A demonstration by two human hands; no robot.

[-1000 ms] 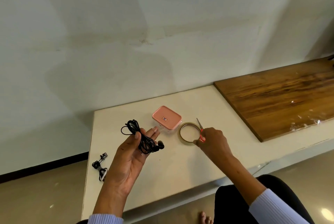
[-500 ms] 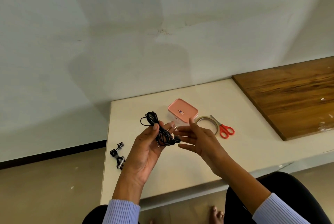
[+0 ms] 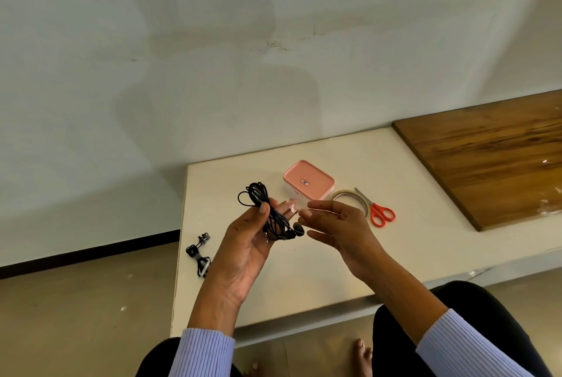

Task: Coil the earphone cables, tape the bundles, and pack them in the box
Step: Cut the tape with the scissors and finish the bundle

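We hold our left hand [image 3: 246, 243] raised palm-up above the bench [image 3: 404, 170], thumb and fingers clamped on the coiled black earphone cable [image 3: 272, 214]. Our right hand [image 3: 337, 224] faces it, fingers pinching a clear piece of tape [image 3: 292, 209] beside the coil. The pink box [image 3: 308, 183], tape roll [image 3: 349, 198] and red scissors [image 3: 380, 212] sit near the bench's far edge; another bundle [image 3: 199, 253] lies at its left edge.

Soft even daylight, faint wall shadow, wide-angle edge distortion
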